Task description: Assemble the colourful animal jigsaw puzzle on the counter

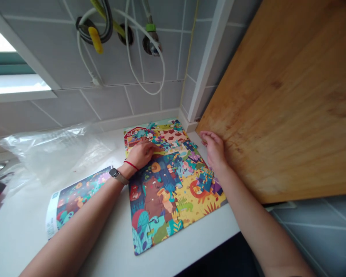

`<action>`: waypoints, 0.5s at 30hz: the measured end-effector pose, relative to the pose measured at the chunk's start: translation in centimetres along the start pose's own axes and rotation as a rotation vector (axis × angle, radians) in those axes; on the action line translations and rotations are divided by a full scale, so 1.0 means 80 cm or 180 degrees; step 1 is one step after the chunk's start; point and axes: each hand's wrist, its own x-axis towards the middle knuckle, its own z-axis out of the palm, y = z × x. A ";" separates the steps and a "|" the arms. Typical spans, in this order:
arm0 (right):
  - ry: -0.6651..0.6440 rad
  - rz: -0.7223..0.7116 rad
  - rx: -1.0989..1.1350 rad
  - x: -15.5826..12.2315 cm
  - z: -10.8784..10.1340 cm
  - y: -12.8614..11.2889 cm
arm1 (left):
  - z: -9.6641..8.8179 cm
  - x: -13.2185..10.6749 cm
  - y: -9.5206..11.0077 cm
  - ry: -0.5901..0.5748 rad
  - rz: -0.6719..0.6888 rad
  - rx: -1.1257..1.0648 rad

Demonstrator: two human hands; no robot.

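- The jigsaw puzzle lay at the frame's centre, loose pieces heaped across its upper part.
- The left hand rested over those pieces; its grip was hidden.
- The right hand, well apart from it, curled just beyond the puzzle's right edge; whether it held anything was unclear.
- A printed sheet lay lower left, clear plastic above it.

A wristwatch with a dark, rounded-square face and a smooth grey-beige band circles the left wrist; a thin, bright-red cord bracelet sits nearer the left hand. Both forearms are bare, and plain near-black clothing shows low in view.
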 end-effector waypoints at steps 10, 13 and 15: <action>-0.0224 0.0094 0.0058 0.000 0.003 0.000 | -0.005 -0.006 -0.042 0.0204 -0.1176 0.0977; -0.0217 0.0134 0.0107 -0.002 0.004 -0.001 | -0.002 -0.008 -0.043 -0.0029 -0.1229 0.1059; -0.0185 0.0144 0.0147 -0.002 0.004 -0.001 | -0.002 -0.008 -0.043 -0.0008 -0.1218 0.1049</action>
